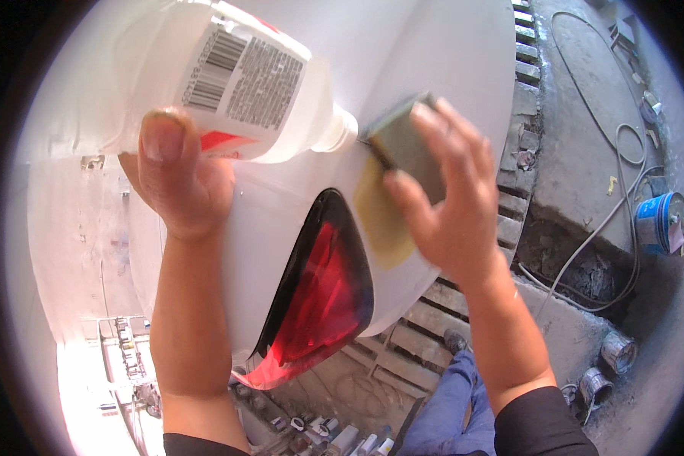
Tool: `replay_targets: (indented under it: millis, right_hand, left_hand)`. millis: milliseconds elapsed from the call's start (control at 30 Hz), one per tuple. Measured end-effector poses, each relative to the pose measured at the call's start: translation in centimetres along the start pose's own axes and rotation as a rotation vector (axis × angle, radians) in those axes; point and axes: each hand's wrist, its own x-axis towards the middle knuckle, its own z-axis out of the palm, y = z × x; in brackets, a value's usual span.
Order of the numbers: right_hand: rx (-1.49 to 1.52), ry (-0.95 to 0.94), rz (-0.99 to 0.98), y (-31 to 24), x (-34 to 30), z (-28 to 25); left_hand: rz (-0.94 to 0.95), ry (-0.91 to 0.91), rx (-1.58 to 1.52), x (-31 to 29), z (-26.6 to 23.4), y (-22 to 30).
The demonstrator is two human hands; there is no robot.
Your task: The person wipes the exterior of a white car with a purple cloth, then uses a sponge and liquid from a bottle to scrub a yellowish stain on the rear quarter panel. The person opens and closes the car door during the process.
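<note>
My left hand [182,178] is wrapped round a translucent plastic bottle [159,72] with a white and red label. The bottle lies nearly on its side, its narrow spout pointing right, toward my other hand. My right hand [460,197], slightly blurred, grips a greenish-grey sanding block [406,144] against the white car body [425,45]. A yellowish patch [380,220] shows on the panel just below the block. Below both hands sits a red tail light [323,296] with a dark upper edge. Whether liquid leaves the spout, I cannot tell.
Slatted grating [429,323] runs along the floor beside the car. A grey hose [596,232] loops across the concrete near a blue can [659,222]. Metal tins [618,351] stand at the lower right. Several small containers [346,439] crowd the bottom edge beside my legs.
</note>
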Motion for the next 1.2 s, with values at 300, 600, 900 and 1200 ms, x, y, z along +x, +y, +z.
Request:
replay_targets:
  millis: [300,600,900,1200]
  right_hand:
    - [0.008,0.021,-0.027,0.1,-0.9,0.3]
    - [-0.008,0.110,0.068,0.5,0.5,0.9]
    - [-0.027,0.138,0.211,0.5,1.9,1.1]
    - [-0.074,0.181,0.109,0.8,1.2,1.5]
  left_hand:
    - [-0.047,-0.013,-0.083,-0.4,-0.2,0.0]
    - [-0.087,-0.026,-0.171,-0.4,-0.6,0.1]
    - [-0.130,-0.031,-0.258,-0.7,-0.4,-0.1]
    - [-0.142,-0.050,-0.363,-0.5,-0.7,-0.2]
